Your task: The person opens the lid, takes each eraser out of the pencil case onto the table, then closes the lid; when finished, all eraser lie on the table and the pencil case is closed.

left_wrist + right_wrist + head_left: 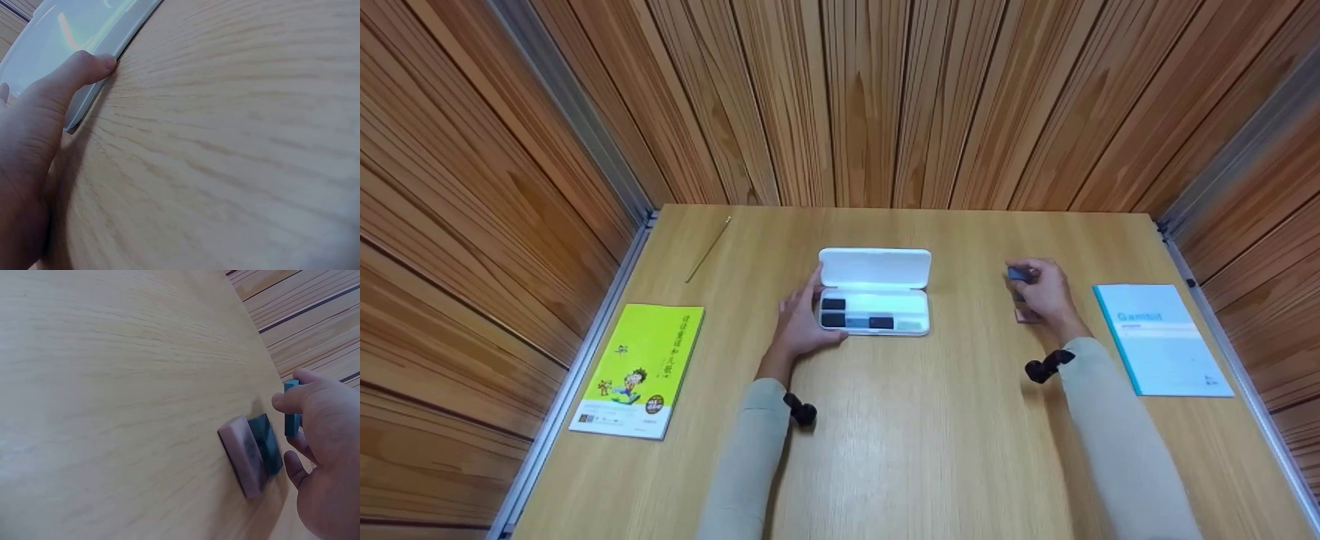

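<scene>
An opened white pencil case [874, 268] lies mid-table, its lid tipped back. Inside are a black block [881, 322] and several other small black, blue-grey and pale blocks. My left hand [804, 319] grips its left end, the thumb [84, 67] along the front edge and the fingers up the left side. To the right, my right hand [1046, 294] pinches a small blue eraser [291, 408] between thumb and fingers, just above the table. Below and beside that hand lie a pink eraser [244, 455] and a dark green eraser [266, 444], side by side.
A green-yellow book [641, 367] lies at the left, with a thin gold stick [708, 250] behind it. At the right lies a pale blue booklet [1162, 345]. Wood-panelled walls [859, 105] stand behind and at both sides of the table.
</scene>
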{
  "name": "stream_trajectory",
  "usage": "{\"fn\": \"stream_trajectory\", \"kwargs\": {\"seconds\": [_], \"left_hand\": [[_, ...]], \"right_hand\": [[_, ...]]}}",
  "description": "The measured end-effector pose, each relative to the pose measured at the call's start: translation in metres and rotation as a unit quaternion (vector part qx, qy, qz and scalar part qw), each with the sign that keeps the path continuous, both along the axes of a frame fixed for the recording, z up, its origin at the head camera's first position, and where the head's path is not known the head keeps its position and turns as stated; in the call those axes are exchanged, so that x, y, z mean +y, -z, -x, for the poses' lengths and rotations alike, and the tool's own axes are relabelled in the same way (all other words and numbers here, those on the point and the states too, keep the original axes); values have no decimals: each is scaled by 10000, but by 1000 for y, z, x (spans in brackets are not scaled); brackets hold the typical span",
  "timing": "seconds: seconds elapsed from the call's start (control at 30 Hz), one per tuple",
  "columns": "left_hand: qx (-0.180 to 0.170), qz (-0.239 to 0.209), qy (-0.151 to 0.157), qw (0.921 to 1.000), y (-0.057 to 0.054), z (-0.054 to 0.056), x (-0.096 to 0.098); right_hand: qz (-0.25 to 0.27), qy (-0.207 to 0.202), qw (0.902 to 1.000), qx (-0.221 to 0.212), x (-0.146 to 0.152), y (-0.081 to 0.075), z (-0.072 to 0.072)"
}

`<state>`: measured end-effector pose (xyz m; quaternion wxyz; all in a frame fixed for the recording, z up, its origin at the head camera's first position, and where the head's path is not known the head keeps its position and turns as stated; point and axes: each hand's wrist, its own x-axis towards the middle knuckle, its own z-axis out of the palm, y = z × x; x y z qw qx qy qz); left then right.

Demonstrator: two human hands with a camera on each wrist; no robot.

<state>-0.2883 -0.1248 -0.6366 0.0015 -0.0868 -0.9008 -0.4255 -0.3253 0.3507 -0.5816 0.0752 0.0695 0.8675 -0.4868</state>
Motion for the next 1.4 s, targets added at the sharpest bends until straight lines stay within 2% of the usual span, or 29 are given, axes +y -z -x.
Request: {"fn": "stream_trajectory", "kwargs": {"seconds": [0.27, 0.47, 0.97, 1.23, 1.4], "left_hand": [[65, -4, 35, 10000, 2, 1, 0], [70, -65, 69, 9999, -1, 0, 0], [37, -57, 62, 10000, 0, 0, -1], [23, -87, 42, 10000, 2, 2, 0], [74, -55, 32, 10000, 1, 1, -1]], "right_hand": [[-463, -229, 9978, 425, -5, 7, 0], [-445, -452, 9948, 795, -8, 13, 0], [-401, -513, 9965, 530, -6, 13, -1], [-529, -611, 9952, 549, -2, 0, -3], [-384, -688, 9946, 673, -6, -8, -6]]}}
